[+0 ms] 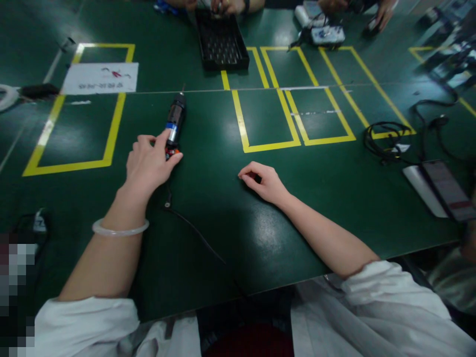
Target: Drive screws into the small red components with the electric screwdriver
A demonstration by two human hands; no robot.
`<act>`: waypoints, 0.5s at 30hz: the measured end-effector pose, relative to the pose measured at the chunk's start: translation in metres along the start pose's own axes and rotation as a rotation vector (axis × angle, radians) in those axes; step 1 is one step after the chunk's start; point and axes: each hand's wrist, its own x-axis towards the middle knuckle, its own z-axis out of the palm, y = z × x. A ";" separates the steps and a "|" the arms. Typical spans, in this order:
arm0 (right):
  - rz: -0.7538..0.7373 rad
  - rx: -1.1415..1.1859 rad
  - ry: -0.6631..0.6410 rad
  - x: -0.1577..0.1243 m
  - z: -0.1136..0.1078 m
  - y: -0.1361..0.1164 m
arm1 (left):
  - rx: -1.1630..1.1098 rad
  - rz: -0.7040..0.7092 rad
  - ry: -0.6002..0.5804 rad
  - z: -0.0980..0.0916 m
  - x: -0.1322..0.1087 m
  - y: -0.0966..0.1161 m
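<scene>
An electric screwdriver (175, 119), black with a silver and blue band, lies on the green table with its bit pointing away from me. My left hand (148, 161) is closed over its rear end, index finger along the body and thumb beside the red-orange part at its tail. From that end a thin black cord (195, 230) runs toward the table's near edge. My right hand (262, 181) rests on the table to the right, fingers curled and the thumb meeting the index finger, with nothing visible in it.
Yellow tape outlines (271, 147) mark the table. A labelled white sheet (100, 78) lies at left. Across the table, a person's hands are over a black tray (223, 62); another person's hand (385, 15) is at right. A coiled cable (385, 141) and a phone (448, 188) lie at right.
</scene>
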 end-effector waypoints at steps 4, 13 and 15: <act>0.014 0.003 -0.003 0.001 0.000 0.000 | -0.018 -0.173 0.025 -0.007 0.008 -0.045; 0.035 0.020 -0.026 0.001 -0.001 -0.002 | -0.013 -0.516 0.168 -0.001 0.006 -0.117; 0.035 0.023 -0.027 0.001 -0.001 -0.002 | -0.082 -0.517 0.173 -0.006 0.004 -0.116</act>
